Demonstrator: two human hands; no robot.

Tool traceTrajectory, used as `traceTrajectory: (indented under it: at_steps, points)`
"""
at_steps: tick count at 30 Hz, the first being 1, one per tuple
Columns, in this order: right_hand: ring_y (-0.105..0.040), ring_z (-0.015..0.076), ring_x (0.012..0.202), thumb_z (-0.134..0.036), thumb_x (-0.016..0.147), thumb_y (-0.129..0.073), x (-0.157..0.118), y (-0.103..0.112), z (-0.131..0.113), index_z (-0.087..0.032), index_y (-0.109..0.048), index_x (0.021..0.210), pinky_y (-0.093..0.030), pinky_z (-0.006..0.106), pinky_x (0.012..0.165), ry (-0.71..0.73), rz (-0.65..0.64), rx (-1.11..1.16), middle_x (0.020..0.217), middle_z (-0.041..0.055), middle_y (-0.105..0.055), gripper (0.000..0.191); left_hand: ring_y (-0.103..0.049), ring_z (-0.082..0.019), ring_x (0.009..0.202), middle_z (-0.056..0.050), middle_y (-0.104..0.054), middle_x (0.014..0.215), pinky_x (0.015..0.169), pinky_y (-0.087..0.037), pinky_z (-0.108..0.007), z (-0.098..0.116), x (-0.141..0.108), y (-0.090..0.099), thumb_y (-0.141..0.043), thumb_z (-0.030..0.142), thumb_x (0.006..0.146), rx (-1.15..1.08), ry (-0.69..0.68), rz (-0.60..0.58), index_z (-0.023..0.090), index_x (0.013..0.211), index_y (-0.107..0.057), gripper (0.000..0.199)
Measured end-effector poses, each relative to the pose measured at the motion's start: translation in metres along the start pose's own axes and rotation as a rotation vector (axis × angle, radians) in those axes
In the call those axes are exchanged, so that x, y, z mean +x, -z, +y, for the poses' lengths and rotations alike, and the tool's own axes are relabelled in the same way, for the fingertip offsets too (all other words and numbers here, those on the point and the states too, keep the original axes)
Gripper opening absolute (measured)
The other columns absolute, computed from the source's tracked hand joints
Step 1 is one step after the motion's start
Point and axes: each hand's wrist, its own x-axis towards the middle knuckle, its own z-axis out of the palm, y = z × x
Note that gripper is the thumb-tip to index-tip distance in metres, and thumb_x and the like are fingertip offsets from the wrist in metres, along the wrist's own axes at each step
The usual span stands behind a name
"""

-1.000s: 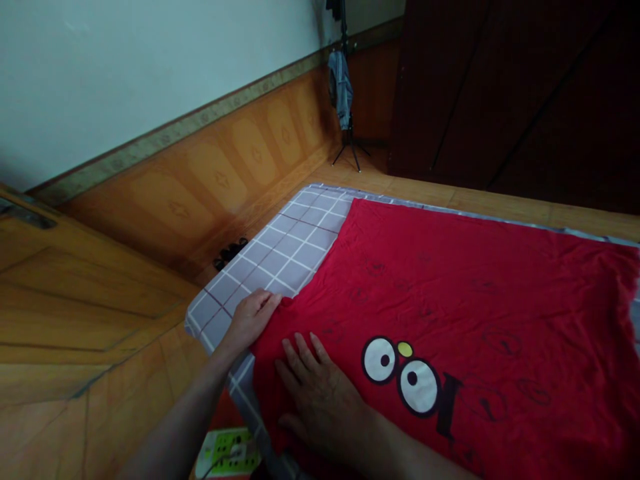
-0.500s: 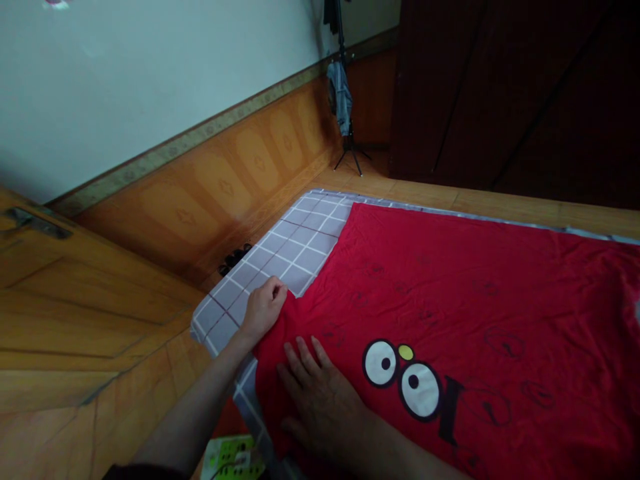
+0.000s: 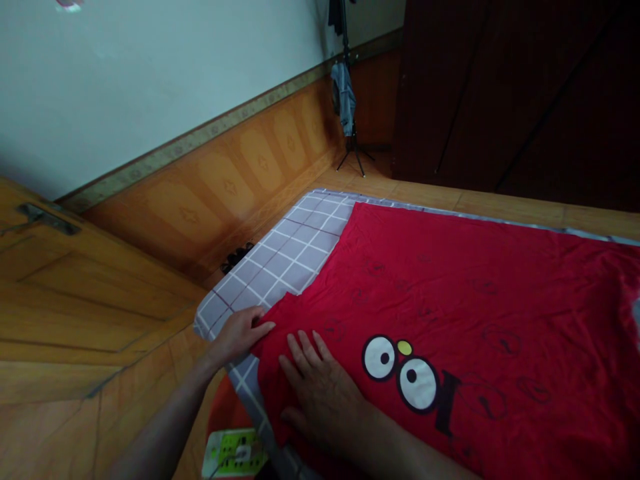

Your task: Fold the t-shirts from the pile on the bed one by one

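A red cloth [image 3: 425, 267], with printed cartoon eyes and a black bar near its lower middle, lies spread over a table with a grey checked cover [image 3: 285, 257]. My left hand [image 3: 243, 333] is at the cloth's left corner, its thumb and fingers closed on the edge. Flat on the cloth, to the left of the printed eyes, rests my right hand [image 3: 325, 393] with its fingers spread. Small wrinkles run across the cloth, and its right end is bunched.
Below the table's left edge is a green and white power strip [image 3: 235, 453]. A wooden door [image 3: 90, 287] stands at the left. Dark shoes [image 3: 236, 257] and a coat stand [image 3: 353, 143] are on the floor beyond.
My left hand has shifted left and down along the cloth's edge, and its thumb now shows. My right hand stays nearly in place. The view has shifted slightly.
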Motion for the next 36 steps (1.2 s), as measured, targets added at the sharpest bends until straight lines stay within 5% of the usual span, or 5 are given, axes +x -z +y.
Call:
traceTrajectory:
  at_steps: [9,14,20,27,36]
  points:
    - [-0.047,0.0258,0.124,-0.040,0.088,-0.047,0.014,0.011,0.010,-0.007,-0.049,0.129,-0.036,0.042,0.104,-0.356,0.401,0.552,0.132,0.0181,-0.052,0.053,-0.056,-0.011,0.068,0.002,-0.061,0.078,0.061,-0.043,-0.021,0.073,-0.027,0.016,-0.060,0.034,0.077,-0.614,-0.030,0.029,0.018,0.085,-0.053,0.019]
    - [-0.064,0.0227,0.092,-0.054,0.083,-0.046,0.023,0.029,0.040,-0.010,-0.061,0.105,-0.049,0.036,0.083,-0.584,0.648,0.920,0.096,0.0122,-0.069,0.052,-0.059,-0.013,0.079,-0.003,-0.066,0.101,0.070,-0.046,-0.024,0.111,-0.052,0.001,-0.058,0.027,0.079,-0.543,-0.191,-0.281,0.020,0.112,-0.058,0.034]
    - [-0.064,0.0210,0.083,-0.030,0.068,-0.063,0.021,0.029,0.050,-0.011,-0.057,0.118,-0.049,0.032,0.075,-0.679,0.526,0.620,0.093,0.0093,-0.068,0.054,-0.056,-0.013,0.074,-0.001,-0.064,0.083,0.069,-0.042,-0.024,0.083,-0.056,-0.014,-0.049,0.023,0.084,-0.226,-0.143,-0.088,0.019,0.095,-0.063,0.018]
    - [-0.065,0.0200,0.084,-0.012,0.077,-0.048,0.018,0.031,0.045,-0.013,-0.058,0.121,-0.047,0.030,0.079,-0.679,0.411,0.197,0.094,0.0083,-0.070,0.046,-0.056,-0.013,0.073,0.002,-0.064,0.083,0.066,-0.037,-0.022,0.075,-0.069,-0.020,-0.055,0.015,0.075,0.009,-0.240,-0.374,0.021,0.092,-0.060,0.019]
    - [-0.066,0.0238,0.089,-0.035,0.080,-0.058,0.019,0.041,0.037,-0.012,-0.059,0.121,-0.049,0.032,0.077,-0.690,0.308,0.175,0.095,0.0110,-0.070,0.047,-0.054,-0.015,0.076,0.000,-0.062,0.089,0.064,-0.035,-0.024,0.081,-0.075,-0.015,-0.068,0.029,0.071,0.137,-0.230,-0.401,0.020,0.093,-0.055,0.027]
